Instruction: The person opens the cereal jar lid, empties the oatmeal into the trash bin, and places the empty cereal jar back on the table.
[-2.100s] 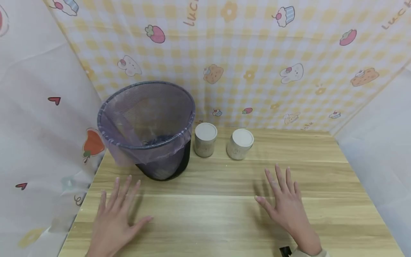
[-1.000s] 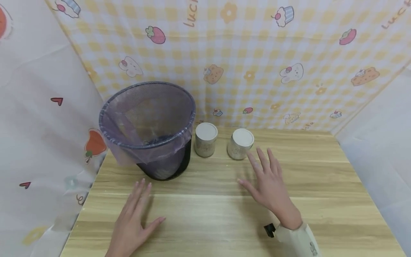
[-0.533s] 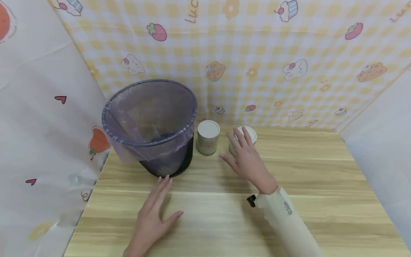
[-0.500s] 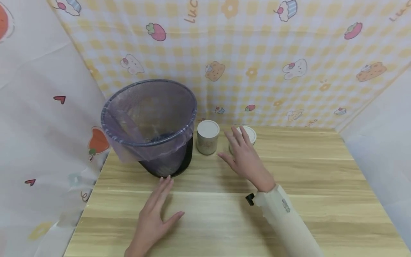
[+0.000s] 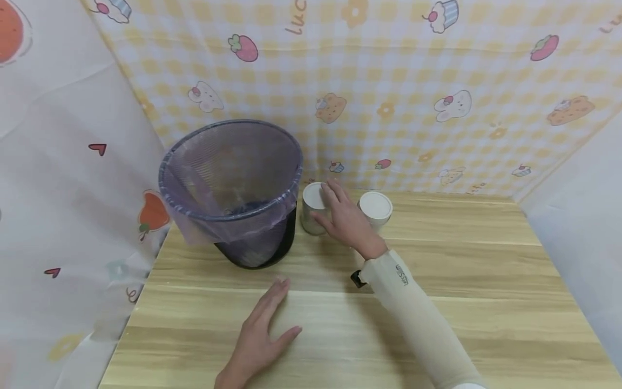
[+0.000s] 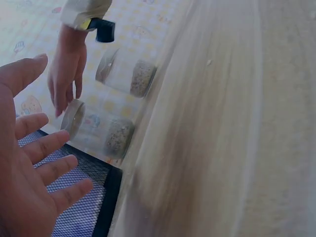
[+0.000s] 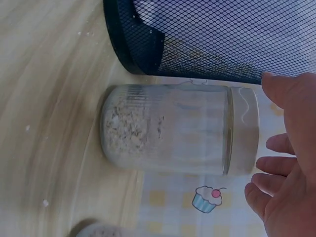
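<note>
Two clear jars with white lids stand upright beside a wire mesh bin. My right hand (image 5: 346, 220) is at the lid of the left jar (image 7: 168, 131), its fingers over the lid's right side in the head view. The right wrist view shows the thumb and fingers spread about the lid, not gripping it. Pale flaky bits lie in the bottom of this jar. The right jar (image 5: 376, 208) stands just beyond my right wrist, partly hidden by it. My left hand (image 5: 259, 335) hovers over the table in front of the bin, fingers extended, holding nothing.
The dark mesh bin (image 5: 255, 251), lined with a thin purple bag, stands close to the left jar. A yellow checked cloth (image 5: 389, 70) hangs behind the wooden table (image 5: 486, 324). White sheets (image 5: 53, 216) hang at both sides.
My right hand has moved left and forward, past the right jar to the left jar's lid. My left hand has moved right along the table. The jars and bin have stayed put.
</note>
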`<state>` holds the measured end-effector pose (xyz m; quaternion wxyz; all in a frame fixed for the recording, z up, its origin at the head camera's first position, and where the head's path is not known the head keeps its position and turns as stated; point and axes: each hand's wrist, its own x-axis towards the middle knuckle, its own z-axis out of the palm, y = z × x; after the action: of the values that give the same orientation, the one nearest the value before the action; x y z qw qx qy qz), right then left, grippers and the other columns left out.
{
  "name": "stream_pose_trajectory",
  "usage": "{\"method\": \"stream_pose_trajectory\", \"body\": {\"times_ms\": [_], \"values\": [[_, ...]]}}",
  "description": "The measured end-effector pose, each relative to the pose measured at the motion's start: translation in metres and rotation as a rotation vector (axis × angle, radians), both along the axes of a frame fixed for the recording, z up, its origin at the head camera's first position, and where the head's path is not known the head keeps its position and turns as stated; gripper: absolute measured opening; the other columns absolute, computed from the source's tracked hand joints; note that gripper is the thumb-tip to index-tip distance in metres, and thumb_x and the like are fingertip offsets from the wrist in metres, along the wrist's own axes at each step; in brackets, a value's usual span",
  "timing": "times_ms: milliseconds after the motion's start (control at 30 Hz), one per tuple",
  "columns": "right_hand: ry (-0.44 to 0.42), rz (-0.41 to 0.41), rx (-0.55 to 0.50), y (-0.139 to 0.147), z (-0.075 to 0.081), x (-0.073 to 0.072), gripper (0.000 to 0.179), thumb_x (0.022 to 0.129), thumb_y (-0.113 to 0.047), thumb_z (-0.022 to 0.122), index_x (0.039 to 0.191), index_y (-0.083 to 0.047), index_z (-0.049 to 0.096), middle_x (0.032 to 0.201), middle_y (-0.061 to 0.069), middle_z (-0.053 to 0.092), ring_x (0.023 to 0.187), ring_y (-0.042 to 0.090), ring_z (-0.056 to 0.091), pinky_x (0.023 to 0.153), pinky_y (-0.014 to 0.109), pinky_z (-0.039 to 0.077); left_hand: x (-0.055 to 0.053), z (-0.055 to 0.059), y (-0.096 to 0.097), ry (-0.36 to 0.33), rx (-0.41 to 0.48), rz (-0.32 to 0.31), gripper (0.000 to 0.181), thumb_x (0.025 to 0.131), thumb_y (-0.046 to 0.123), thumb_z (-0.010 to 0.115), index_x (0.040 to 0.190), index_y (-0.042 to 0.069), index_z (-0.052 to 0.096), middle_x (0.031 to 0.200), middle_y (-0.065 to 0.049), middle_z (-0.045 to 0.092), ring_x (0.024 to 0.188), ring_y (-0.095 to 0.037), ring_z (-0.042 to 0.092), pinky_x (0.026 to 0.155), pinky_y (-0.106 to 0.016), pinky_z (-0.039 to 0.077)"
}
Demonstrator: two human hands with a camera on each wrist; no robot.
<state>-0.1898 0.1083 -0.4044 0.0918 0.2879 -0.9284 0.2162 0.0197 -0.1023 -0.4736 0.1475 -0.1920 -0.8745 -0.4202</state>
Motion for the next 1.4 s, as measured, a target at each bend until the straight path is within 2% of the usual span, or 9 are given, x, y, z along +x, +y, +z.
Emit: {"method": "stream_pose_trajectory", "body": {"times_ms": [100,267,467,667,833,1000,1067,1233,1400], "values": [[-0.01,-0.013,0.01,-0.007,0.001,-0.008,0.072,0.093,-0.041,0.059,0.144,0.003,0.034,0.15,0.022,0.029,0.14,0.032,0.023,0.104,0.046,0.034,0.001,-0.004,0.001,-0.017,0.019,-0.007,0.077,0.079,0.028,0.078,0.144,0.01,0.041,0.146,-0.005,0.042,0.133,-0.028,0.037,0.108,-0.019,0.02],[-0.03,-0.016,0.089,-0.02,-0.001,-0.02,0.073,0.094,-0.043,0.056,0.145,0.004,0.032,0.147,0.023,0.032,0.138,0.035,0.025,0.108,0.045,0.028,-0.001,-0.006,0.0,-0.002,0.032,-0.019,0.078,0.076,0.022,0.079,0.144,0.009,0.042,0.144,-0.007,0.044,0.132,-0.03,0.04,0.108,-0.02,0.021],[-0.016,-0.057,0.069,-0.025,-0.009,-0.025,0.071,0.093,-0.04,0.058,0.144,0.002,0.033,0.136,0.021,0.038,0.122,0.034,0.041,0.097,0.045,0.04,-0.001,-0.006,-0.001,-0.006,0.042,-0.024,0.077,0.077,0.022,0.078,0.144,0.009,0.042,0.143,-0.009,0.046,0.131,-0.03,0.041,0.107,-0.019,0.022],[0.082,-0.11,0.069,-0.021,-0.019,-0.024,0.072,0.089,-0.041,0.061,0.139,0.006,0.038,0.128,0.022,0.042,0.113,0.033,0.045,0.089,0.042,0.046,-0.004,-0.007,-0.003,-0.039,0.03,-0.004,0.074,0.08,0.025,0.076,0.145,0.012,0.041,0.144,-0.006,0.044,0.132,-0.028,0.04,0.107,-0.018,0.02],[0.169,-0.099,0.078,-0.021,-0.026,-0.014,0.071,0.088,-0.042,0.06,0.132,0.011,0.043,0.123,0.025,0.046,0.113,0.036,0.044,0.093,0.044,0.043,-0.007,-0.008,-0.004,-0.1,0.039,0.029,0.072,0.083,0.025,0.074,0.146,0.016,0.04,0.146,-0.001,0.043,0.133,-0.026,0.039,0.107,-0.018,0.02],[0.223,-0.112,0.105,-0.023,-0.031,0.003,0.07,0.088,-0.045,0.058,0.131,0.009,0.046,0.121,0.023,0.05,0.11,0.036,0.048,0.088,0.045,0.046,-0.01,-0.01,-0.001,-0.209,0.066,0.079,0.067,0.086,0.025,0.072,0.145,0.025,0.04,0.144,-0.005,0.044,0.133,-0.023,0.039,0.105,-0.034,0.031],[0.216,-0.122,0.121,-0.023,-0.031,0.011,0.071,0.088,-0.047,0.058,0.131,0.009,0.046,0.122,0.022,0.05,0.11,0.036,0.049,0.087,0.046,0.046,-0.011,-0.011,0.001,-0.22,0.094,0.091,0.065,0.086,0.023,0.072,0.144,0.025,0.042,0.143,-0.008,0.046,0.132,-0.023,0.041,0.105,-0.032,0.031],[0.193,-0.122,0.108,-0.021,-0.03,0.03,0.07,0.089,-0.045,0.057,0.132,0.008,0.046,0.123,0.022,0.05,0.111,0.035,0.048,0.088,0.046,0.045,-0.014,-0.013,0.005,-0.215,0.163,0.098,0.059,0.086,0.019,0.073,0.14,0.013,0.048,0.14,-0.012,0.049,0.129,-0.024,0.043,0.103,-0.012,0.022],[0.22,-0.105,0.1,-0.019,-0.029,0.046,0.068,0.089,-0.041,0.057,0.132,0.01,0.045,0.121,0.023,0.05,0.11,0.035,0.047,0.093,0.044,0.042,-0.016,-0.014,0.01,-0.24,0.171,0.102,0.06,0.086,0.021,0.073,0.139,0.01,0.049,0.141,-0.012,0.048,0.13,-0.024,0.043,0.104,-0.013,0.022]]}}
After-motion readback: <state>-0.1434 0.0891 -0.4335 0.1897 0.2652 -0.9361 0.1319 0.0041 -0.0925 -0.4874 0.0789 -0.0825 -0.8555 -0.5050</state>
